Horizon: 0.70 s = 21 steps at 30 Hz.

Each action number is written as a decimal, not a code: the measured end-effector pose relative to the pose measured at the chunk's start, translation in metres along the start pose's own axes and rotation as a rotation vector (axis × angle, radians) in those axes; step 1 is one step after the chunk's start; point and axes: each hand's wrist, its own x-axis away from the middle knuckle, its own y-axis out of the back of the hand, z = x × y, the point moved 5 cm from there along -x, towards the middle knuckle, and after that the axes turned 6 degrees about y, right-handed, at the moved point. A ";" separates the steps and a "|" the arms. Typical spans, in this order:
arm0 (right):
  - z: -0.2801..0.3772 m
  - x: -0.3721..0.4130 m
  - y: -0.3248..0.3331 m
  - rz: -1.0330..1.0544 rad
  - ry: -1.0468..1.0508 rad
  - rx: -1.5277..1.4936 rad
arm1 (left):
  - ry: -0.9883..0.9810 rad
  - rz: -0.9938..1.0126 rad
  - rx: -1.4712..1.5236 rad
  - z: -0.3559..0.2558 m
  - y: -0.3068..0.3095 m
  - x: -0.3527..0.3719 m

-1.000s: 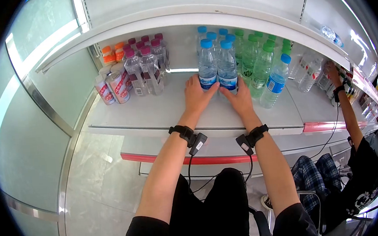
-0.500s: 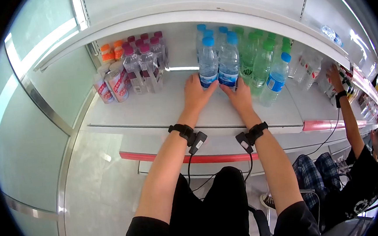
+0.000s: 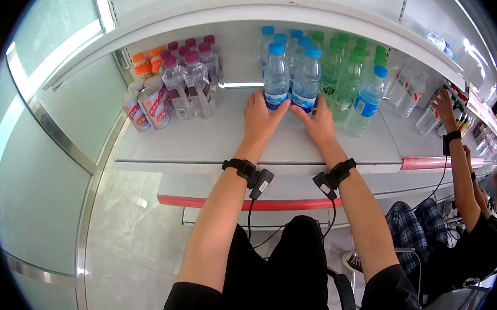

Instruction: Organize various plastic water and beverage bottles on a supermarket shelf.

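- Left hand (image 3: 263, 119): clamped on the lower part of the left bottle (image 3: 276, 75), thumb on its right side, fingers on its left.
- Right hand (image 3: 315, 122): closed around the lower part of the right bottle (image 3: 306, 77), fingers on its right side.
- Both bottles stand side by side over the shelf (image 3: 201, 141); bases hidden by the hands, contact with the shelf cannot be told.
- Front edge (image 3: 295, 167) of the shelf lies below the wrists; the upper shelf (image 3: 250, 14) overhangs behind the caps.
- Left side: a stretch of bare white surface runs to the purple-capped bottles (image 3: 189, 84), with cans (image 3: 156, 111) beyond.
- Right side is tight: green bottles (image 3: 348, 87) near the right hand, a blue-labelled bottle (image 3: 367, 103) just in front of them.
- Behind: more blue-capped bottles (image 3: 267, 38), close up.
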 end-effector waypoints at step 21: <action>-0.001 0.000 0.000 0.080 -0.082 0.151 | 0.045 0.037 0.000 0.001 -0.003 0.001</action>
